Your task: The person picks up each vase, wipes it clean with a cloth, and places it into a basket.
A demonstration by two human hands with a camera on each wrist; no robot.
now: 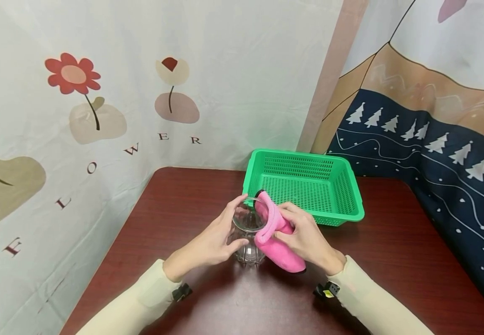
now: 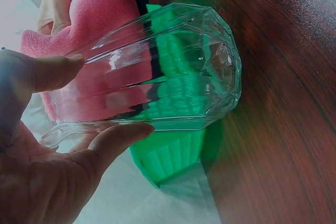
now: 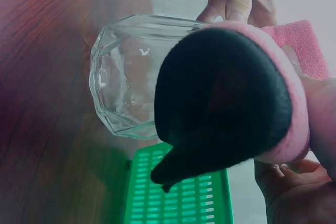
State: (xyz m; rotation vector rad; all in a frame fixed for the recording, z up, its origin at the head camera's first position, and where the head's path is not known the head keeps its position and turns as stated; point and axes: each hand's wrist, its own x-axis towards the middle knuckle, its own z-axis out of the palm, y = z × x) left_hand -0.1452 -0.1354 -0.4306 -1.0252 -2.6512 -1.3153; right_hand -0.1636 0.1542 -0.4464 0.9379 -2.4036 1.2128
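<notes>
A red-brown worktop (image 1: 183, 204) carries a green basket (image 1: 346, 193); before it, a pink cloth (image 1: 284, 251) is bunched beside the mouth of a clear glass jar (image 1: 249, 236), held upright. The right hand (image 1: 305, 235) has the cloth in a pinching grip; the left hand (image 1: 218, 235) spreads its grip to the jar's width, thumb and fingers around the upper sides. Wiping well likely calls for a steady left hold and light, even pressure along the rim.

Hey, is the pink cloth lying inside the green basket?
No, the right hand grips the pink cloth outside the green basket.
</notes>
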